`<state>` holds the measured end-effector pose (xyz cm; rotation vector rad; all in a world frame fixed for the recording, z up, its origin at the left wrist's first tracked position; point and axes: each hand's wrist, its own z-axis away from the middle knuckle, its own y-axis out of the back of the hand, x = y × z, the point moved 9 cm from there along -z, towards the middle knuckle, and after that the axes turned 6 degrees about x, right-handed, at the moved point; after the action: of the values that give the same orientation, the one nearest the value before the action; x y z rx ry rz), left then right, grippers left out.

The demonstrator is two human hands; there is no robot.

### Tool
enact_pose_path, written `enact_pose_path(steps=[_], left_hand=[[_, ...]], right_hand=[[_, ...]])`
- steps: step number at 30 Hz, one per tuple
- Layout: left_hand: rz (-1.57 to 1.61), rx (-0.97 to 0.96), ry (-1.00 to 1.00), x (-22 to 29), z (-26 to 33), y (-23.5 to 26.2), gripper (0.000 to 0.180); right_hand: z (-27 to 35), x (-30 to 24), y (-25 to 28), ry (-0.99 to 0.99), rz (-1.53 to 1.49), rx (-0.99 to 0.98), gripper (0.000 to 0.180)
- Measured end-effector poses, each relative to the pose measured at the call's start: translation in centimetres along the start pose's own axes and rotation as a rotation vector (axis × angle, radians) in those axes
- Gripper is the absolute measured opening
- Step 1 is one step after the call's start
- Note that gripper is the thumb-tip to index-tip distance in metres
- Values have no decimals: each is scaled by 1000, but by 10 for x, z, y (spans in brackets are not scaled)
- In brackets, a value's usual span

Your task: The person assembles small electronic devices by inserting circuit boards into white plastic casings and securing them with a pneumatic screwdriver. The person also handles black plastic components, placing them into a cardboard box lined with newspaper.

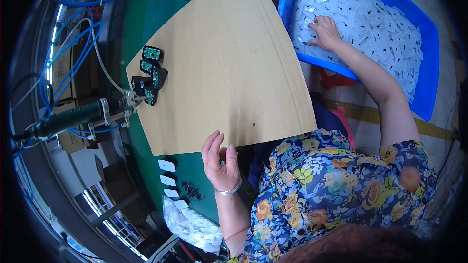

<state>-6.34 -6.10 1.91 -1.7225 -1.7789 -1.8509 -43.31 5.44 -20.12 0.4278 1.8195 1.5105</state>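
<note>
Sheet of tan cardboard (219, 68), matte, faintly creased along its right margin; landmark for this list, lying on a smooth green tabletop (153, 14).

Bin (431, 75), right of the sheet: glossy blue plastic, rectangular, high-walled, filled with thin whitish squarish pieces (375, 34), many bearing a small dark mark.

Right hand (324, 33), inside the bin beyond the sheet's right edge: fingers parted, bent down to the whitish pieces; whether any is pinched, cannot tell.

Left hand (220, 163), at the sheet's near edge: raised, fingers loosely curled, thumb apart, palm bare; smooth silvery bangle (229, 189) at the wrist.

Black housings (162, 75), clustered on the sheet's left part: block-shaped, rounded corners, green circuit boards facing up.

Cylindrical tool (68, 119), left of the sheet: dark green, bracketed in metal.

White plates (166, 166), below the sheet's near-left corner: flat, rounded, in a row; beside them, loose tiny dark bits (193, 191) and a crinkled clear plastic bag (197, 231).
</note>
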Motion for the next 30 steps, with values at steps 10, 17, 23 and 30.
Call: enact_pose_path(steps=[10, 17, 23, 30], left_hand=[[3, -15, 2, -1, -7, -2, 24], [113, -10, 67, -5, 1, -4, 23], [198, -152, 68, 2, 4, -35, 24], [751, -410, 529, 36, -8, -122, 30]], right_hand=[[-8, -9, -14, 89, 5, 7, 49], [-5, -10, -11, 127, -197, 66, 48], [8, -19, 17, 67, -596, -96, 53], [70, -117, 164, 419, -561, -22, 46]])
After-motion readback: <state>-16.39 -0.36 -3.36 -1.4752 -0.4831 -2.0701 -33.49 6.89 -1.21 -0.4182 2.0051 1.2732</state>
